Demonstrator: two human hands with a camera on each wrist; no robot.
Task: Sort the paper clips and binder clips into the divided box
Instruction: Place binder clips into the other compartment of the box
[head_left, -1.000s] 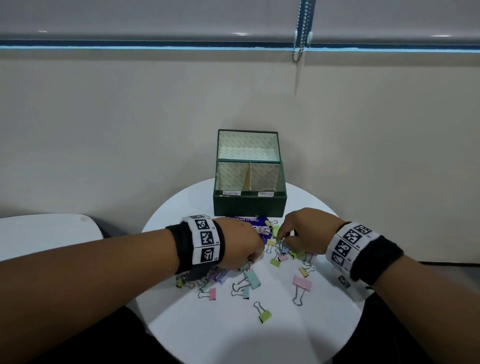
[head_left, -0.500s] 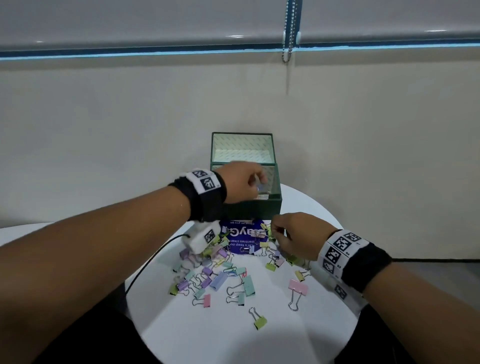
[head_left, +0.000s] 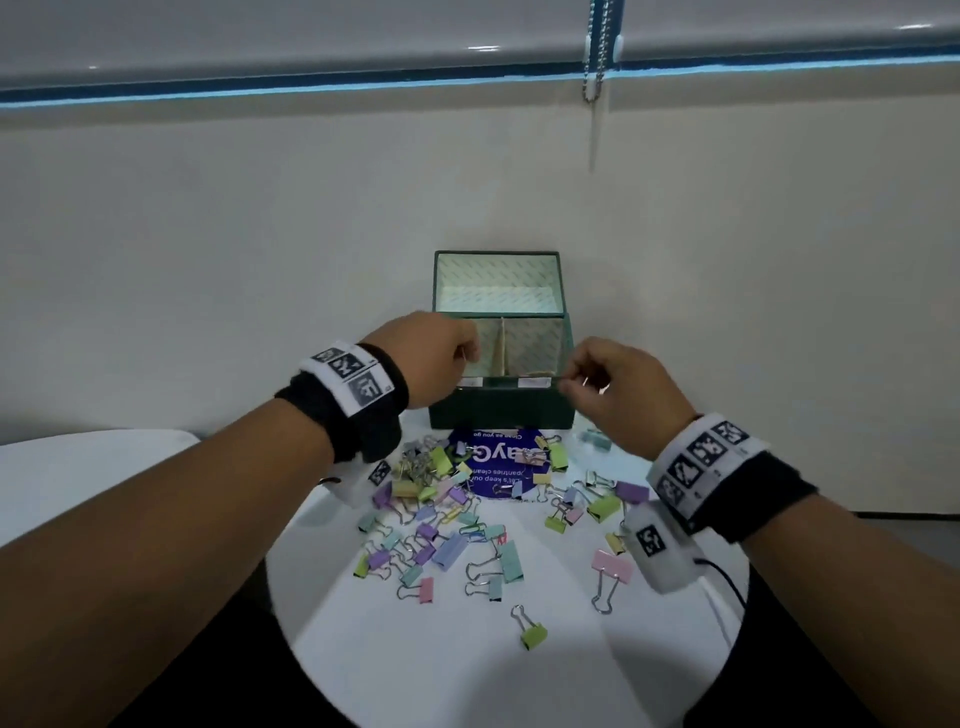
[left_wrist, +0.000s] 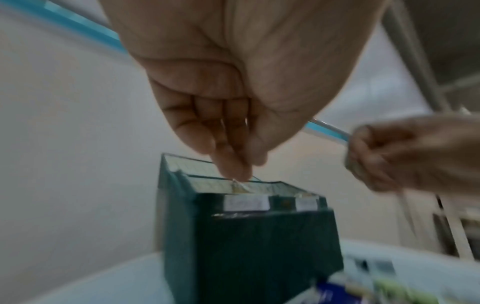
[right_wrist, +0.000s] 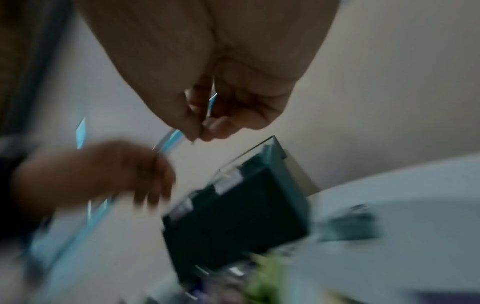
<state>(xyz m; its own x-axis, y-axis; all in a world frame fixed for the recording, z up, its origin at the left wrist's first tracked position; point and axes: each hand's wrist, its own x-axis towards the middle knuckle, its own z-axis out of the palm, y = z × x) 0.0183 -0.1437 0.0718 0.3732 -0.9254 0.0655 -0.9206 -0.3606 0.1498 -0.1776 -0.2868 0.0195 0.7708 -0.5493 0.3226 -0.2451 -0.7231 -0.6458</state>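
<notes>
Clips (head_left: 441, 525) in dozens lie loose on your worktop (head_left: 467, 670) at lower centre, so most sorting remains, while your left hand (head_left: 434, 358) and right hand (head_left: 613, 387), fingers curled and pinching thin wire pieces, hover at the divided box (head_left: 501, 410) mid-frame.

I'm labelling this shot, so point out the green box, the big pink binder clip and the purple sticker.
green box (head_left: 501, 413), head view, front wall.
pink binder clip (head_left: 613, 565), head view, pink body.
purple sticker (head_left: 491, 470), head view, printed face.
</notes>
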